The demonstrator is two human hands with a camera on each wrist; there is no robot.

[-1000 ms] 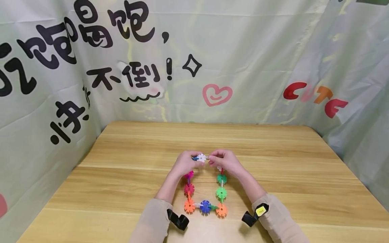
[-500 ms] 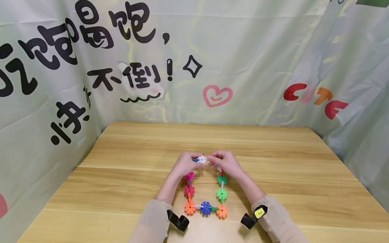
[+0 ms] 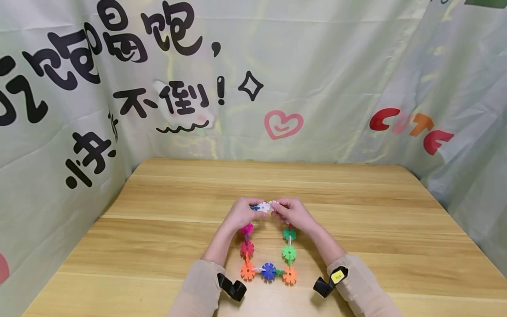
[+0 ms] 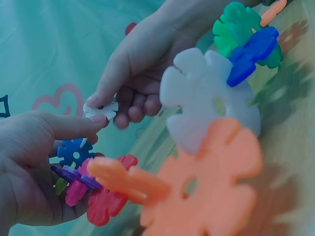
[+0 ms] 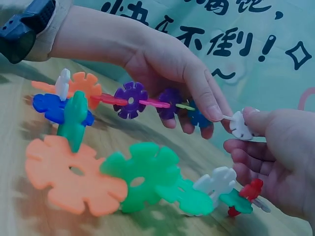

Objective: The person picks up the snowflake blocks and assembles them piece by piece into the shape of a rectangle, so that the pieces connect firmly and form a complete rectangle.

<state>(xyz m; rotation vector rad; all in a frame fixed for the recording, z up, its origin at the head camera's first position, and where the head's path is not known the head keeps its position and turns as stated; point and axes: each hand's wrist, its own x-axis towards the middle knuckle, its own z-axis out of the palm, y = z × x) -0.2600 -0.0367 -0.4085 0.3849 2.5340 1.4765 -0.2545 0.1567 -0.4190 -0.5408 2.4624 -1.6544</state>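
A string of notched plastic snowflake discs forms a U between my forearms, its two ends raised to my hands. My left hand pinches a white snowflake disc at the left end of the string; a blue disc hangs under that palm. Between thumb and fingers my right hand holds another white snowflake disc, its edge right against the left one. Below the right fingers, the string's other end shows red and green pieces. Orange discs mark the near corners, with a blue disc between them.
The string lies on a wooden table. A printed cloth curtain stands behind and at both sides of it. Black wrist cameras are strapped over both sleeves.
The right fingers have shifted slightly and turned their white disc, so its face now shows beside the left white disc. The left hand and the near side of the string stay almost still.
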